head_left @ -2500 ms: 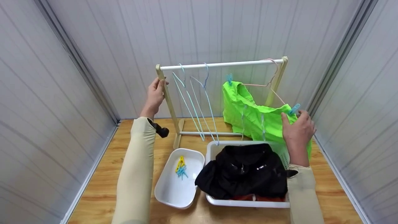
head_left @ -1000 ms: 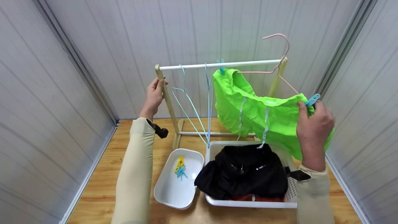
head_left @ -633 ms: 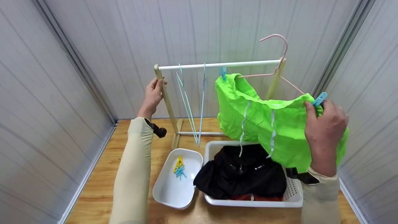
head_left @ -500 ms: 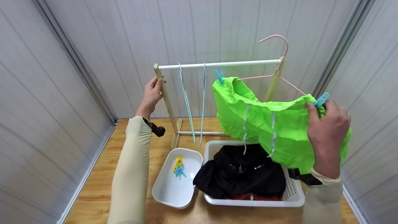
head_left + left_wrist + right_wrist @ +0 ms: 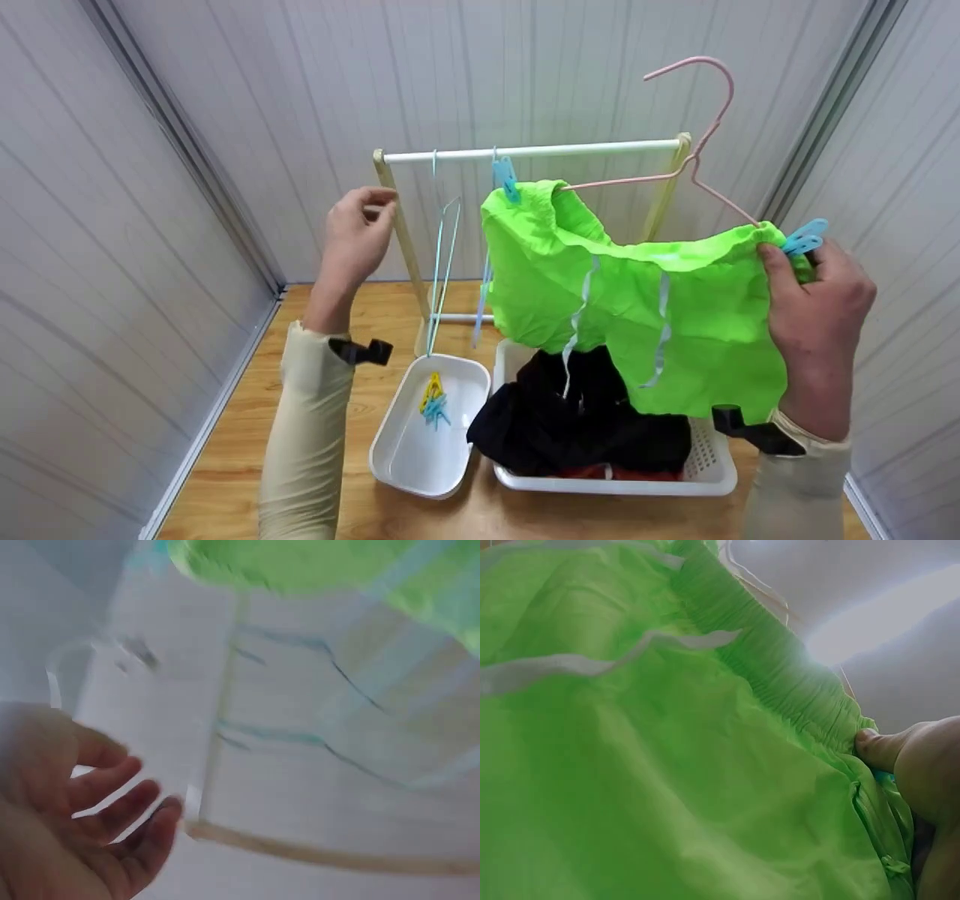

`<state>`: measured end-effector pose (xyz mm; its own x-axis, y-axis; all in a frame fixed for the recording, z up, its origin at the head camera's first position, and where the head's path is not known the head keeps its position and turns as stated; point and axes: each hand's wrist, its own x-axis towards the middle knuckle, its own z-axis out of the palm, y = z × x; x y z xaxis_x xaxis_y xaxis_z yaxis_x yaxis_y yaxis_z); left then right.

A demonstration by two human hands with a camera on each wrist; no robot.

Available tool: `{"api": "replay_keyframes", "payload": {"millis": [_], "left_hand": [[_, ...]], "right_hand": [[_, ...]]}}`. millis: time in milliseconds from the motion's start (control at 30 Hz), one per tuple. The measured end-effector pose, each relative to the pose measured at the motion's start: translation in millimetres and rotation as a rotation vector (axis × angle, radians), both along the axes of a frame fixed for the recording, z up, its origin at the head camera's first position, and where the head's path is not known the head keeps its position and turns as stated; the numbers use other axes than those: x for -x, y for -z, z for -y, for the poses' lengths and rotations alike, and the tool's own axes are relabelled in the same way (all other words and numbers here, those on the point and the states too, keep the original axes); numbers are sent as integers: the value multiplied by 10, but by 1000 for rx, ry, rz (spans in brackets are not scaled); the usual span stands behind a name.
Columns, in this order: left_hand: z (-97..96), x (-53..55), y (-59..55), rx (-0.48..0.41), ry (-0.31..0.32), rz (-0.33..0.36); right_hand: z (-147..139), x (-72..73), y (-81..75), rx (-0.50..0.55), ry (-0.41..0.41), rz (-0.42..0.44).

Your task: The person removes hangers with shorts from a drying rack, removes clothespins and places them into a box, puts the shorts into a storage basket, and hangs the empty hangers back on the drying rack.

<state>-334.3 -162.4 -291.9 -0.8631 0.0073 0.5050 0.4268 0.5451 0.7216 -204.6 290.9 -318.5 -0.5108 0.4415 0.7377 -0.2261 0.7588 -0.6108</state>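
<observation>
Bright green drawstring shorts [image 5: 697, 322] hang from a pink hanger [image 5: 622, 181], fixed by a blue clothespin [image 5: 505, 180] at the left corner and another at the right. My right hand [image 5: 821, 322] pinches the waistband at the right corner, thumb in front, just below that clothespin; the right wrist view shows the thumb on the gathered waistband. The hanger's hook stands free above the rail. My left hand [image 5: 356, 232] is off the rack [image 5: 532, 151], just left of its wooden post, fingers loosely bent with nothing between them; the left wrist view shows the hand blurred and bare.
Two blue hangers [image 5: 442, 277] swing on the rack's rail, one partly behind the shorts. In front stand a white tray [image 5: 420, 472] with yellow and blue clothespins [image 5: 433, 405] and a white basket [image 5: 622, 487] with black clothing [image 5: 577, 435]. Panel walls enclose three sides.
The pink hanger came off the rail and moved up, then right and nearer with the shorts. My left hand let go of the rack post and drew back left. The blue hangers are swinging.
</observation>
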Motion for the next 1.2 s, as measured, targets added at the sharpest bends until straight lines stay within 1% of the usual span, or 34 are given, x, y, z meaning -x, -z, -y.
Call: {"api": "replay_keyframes", "payload": {"millis": [67,133,200,267,367,500,567,667,833,1000,1133,1200], "left_hand": [[-105,-214,-59,55,59,-27],[-214,-385,-87,97,123,-34],[-319,-493,-79,127,165,-53],[-419,-552,-50,128,193,-62],[-537,-570,31,98,208,-118],[-626,-575,199,20,165,-235],[-653,-592,298,-27,144,-270],[-704,-630,443,-95,143,-295],[-815,-691,669,-218,171,-289],[-870,-724,913,-336,182,-254],[-858,-728,1137,-358,174,-215],[-842,-738,1248,-355,163,-183]], "right_hand": [[2,-6,-11,9,-20,-11],[7,-5,-12,17,-39,-16],[10,9,-6,20,-66,-33],[14,30,5,22,-93,-51],[10,85,34,19,-130,-94],[-27,181,127,-18,-190,-160],[-58,231,199,-33,-222,-183],[-113,283,307,-47,-252,-189],[-181,335,454,-33,-266,-195],[-141,322,569,-29,-301,-212],[1,215,588,-23,-336,-207],[66,173,628,6,-356,-206]]}}
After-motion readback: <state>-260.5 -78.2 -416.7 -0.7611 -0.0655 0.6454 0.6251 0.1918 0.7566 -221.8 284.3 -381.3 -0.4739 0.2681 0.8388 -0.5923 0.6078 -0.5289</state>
